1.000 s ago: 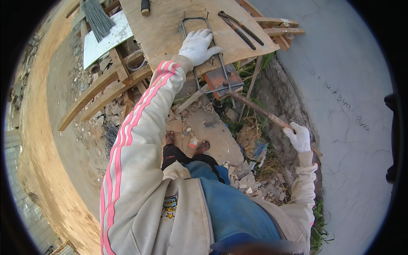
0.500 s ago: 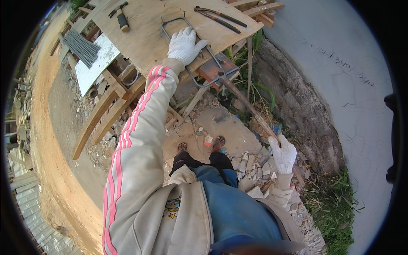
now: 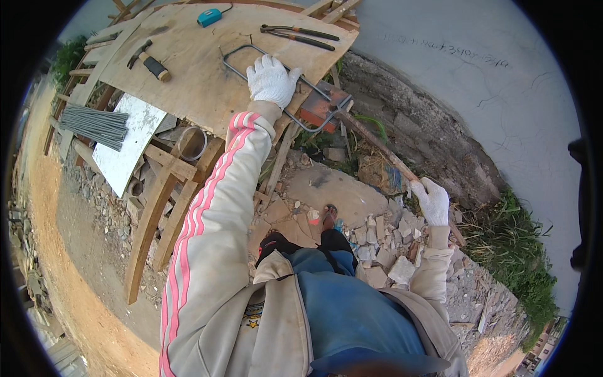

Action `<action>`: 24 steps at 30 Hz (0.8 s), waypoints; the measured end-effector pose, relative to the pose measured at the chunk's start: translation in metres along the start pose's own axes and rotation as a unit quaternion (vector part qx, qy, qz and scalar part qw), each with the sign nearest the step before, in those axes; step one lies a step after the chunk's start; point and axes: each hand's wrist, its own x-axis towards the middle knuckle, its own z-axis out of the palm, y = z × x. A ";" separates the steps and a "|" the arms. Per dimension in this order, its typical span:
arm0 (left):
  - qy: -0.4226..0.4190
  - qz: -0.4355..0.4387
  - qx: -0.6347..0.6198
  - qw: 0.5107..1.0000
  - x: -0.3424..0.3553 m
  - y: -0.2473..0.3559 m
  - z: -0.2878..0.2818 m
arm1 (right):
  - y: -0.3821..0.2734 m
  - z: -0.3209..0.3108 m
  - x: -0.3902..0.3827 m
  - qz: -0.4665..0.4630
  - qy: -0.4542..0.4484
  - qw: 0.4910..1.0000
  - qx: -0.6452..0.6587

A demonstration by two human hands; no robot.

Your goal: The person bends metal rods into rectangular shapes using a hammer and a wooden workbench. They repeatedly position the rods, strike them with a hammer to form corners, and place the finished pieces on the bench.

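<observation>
The gloved left hand presses flat, fingers spread, on a bent rebar stirrup lying on the plywood desk. The gloved right hand is wrapped around the long bending-bar handle, whose far end meets the stirrup at the desk's edge. Pincers, a hammer and a tape measure lie nearby.
</observation>
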 end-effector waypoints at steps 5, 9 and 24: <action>0.020 -0.016 -0.002 1.000 -0.001 0.001 0.006 | -0.078 0.035 -0.089 0.130 0.081 0.988 -0.006; 0.001 -0.036 0.000 0.999 0.001 0.000 0.005 | -0.158 0.082 -0.141 0.194 0.141 0.970 -0.024; -0.027 -0.035 -0.035 0.998 0.006 -0.001 0.004 | -0.088 0.056 -0.261 0.166 0.066 0.983 0.037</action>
